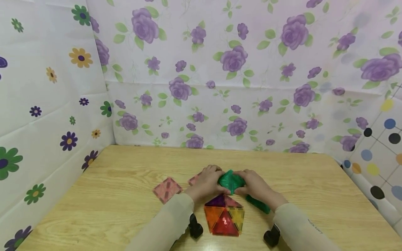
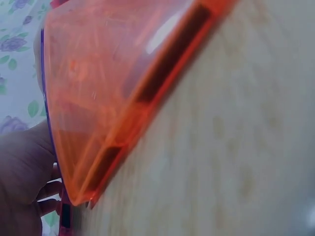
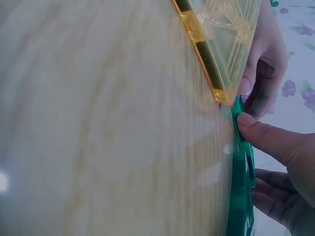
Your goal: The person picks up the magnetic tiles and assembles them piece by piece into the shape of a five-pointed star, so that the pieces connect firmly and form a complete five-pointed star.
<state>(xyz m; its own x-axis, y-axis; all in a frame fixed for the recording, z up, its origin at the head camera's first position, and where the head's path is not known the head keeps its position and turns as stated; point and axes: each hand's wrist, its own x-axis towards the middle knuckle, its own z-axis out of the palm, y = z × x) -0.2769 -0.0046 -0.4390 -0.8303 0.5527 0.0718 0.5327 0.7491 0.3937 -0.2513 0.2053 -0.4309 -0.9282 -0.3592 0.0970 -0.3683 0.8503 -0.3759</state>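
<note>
Between the two hands are translucent green magnetic tiles (image 1: pixel 231 182), meeting along a middle seam. My left hand (image 1: pixel 208 182) holds their left side, and my right hand (image 1: pixel 255 185) holds the right side, its thumb (image 3: pixel 256 129) on the near face. Just in front sits a raised shape of joined triangular tiles (image 1: pixel 224 221): orange, red, yellow, purple and pink. Its orange tile (image 2: pixel 98 98) fills much of the left wrist view, beside the left hand (image 2: pixel 24 177). The yellow tile (image 3: pixel 224 44) shows in the right wrist view. Another green piece (image 1: pixel 258 204) lies under the right forearm.
A pink square tile (image 1: pixel 168 189) lies left of the hands on the wooden table (image 1: pixel 125 181). Another pink tile (image 1: pixel 194 179) is partly hidden behind the left hand. Flowered cloth (image 1: pixel 201 104) hangs along the table's back edge, with more cloth at both sides.
</note>
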